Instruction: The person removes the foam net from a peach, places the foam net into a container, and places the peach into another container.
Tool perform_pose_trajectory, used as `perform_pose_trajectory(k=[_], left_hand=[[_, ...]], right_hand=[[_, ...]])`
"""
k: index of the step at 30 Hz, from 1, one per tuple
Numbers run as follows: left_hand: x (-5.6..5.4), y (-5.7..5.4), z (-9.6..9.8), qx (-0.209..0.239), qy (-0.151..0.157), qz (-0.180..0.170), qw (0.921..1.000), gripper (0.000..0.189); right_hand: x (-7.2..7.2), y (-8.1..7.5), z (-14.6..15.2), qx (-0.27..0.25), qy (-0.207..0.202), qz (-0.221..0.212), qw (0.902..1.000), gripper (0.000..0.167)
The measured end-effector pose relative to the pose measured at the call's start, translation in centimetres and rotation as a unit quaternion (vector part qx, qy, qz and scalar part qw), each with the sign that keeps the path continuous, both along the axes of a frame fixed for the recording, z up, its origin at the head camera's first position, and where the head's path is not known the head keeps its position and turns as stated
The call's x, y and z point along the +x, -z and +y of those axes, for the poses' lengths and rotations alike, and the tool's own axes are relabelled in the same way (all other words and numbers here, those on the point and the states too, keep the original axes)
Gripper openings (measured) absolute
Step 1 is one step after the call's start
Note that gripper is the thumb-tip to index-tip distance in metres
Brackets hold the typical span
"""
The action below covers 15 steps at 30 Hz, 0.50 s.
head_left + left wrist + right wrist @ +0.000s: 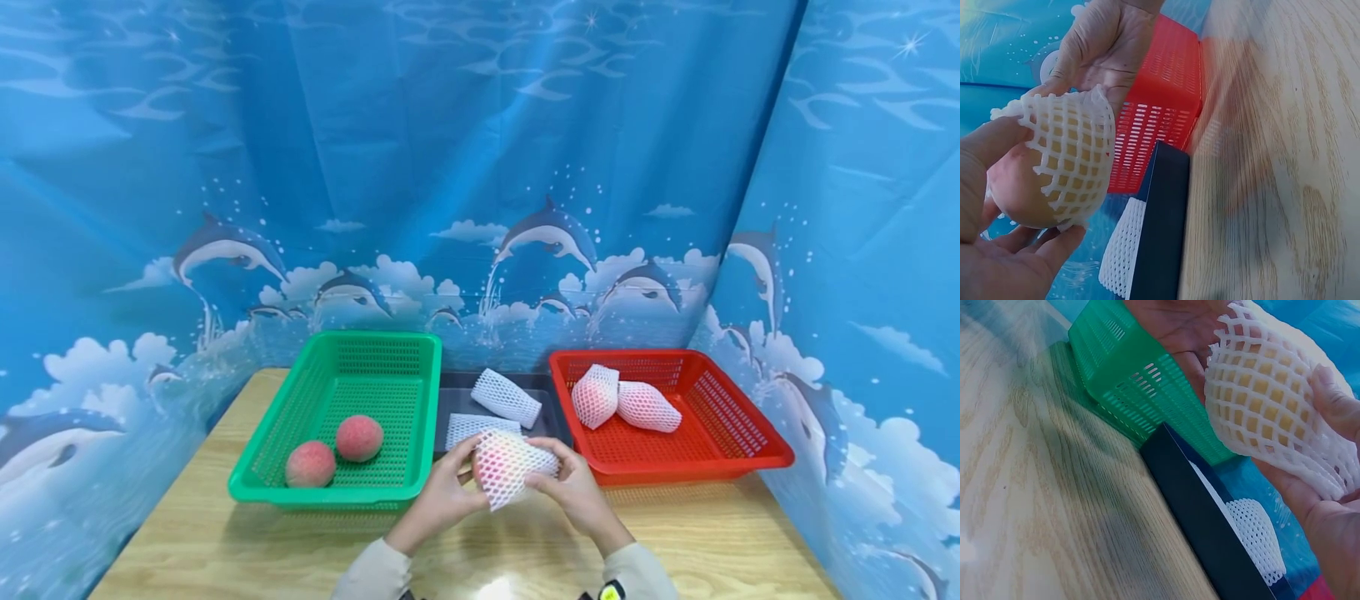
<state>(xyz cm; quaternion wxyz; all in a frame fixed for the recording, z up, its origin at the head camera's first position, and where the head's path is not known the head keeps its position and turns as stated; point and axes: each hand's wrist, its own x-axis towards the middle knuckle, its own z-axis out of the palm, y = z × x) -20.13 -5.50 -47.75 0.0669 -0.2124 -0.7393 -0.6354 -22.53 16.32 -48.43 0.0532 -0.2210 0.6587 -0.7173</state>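
Note:
Between both hands, above the table's front part, is a peach (1016, 187) mostly covered by a white foam net sleeve (510, 467). My left hand (454, 486) grips the peach's bare end, with the thumb on the sleeve's edge in the left wrist view. The right hand (576, 492) pinches the narrower end of the netting between thumb and fingers. Two bare peaches (334, 451) lie in the green basket (433, 400). Two net-wrapped peaches (624, 400) rest in the red basket (738, 400). Behind the hands, a dark tray (536, 385) holds two loose foam sleeves (507, 398).
The green basket stands left of the tray and the red one right of it, all on a wooden table (300, 558). A blue dolphin-print curtain (420, 208) hangs close behind them and along the right side.

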Motion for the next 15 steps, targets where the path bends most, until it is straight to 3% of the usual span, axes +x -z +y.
perform_pose_trajectory(k=[11, 15], left_hand=[[0.04, 0.24, -0.23, 0.015, -0.005, -0.001, 0.9999, 0.078], [0.02, 0.22, -0.38, 0.024, 0.005, -0.007, 0.9997, 0.078]], right_hand=[[0.1, -0.24, 0.15, 0.02, -0.005, 0.014, 0.9997, 0.063], [-0.03, -0.35, 0.57, 0.024, -0.025, 0.008, 0.9994, 0.065]])
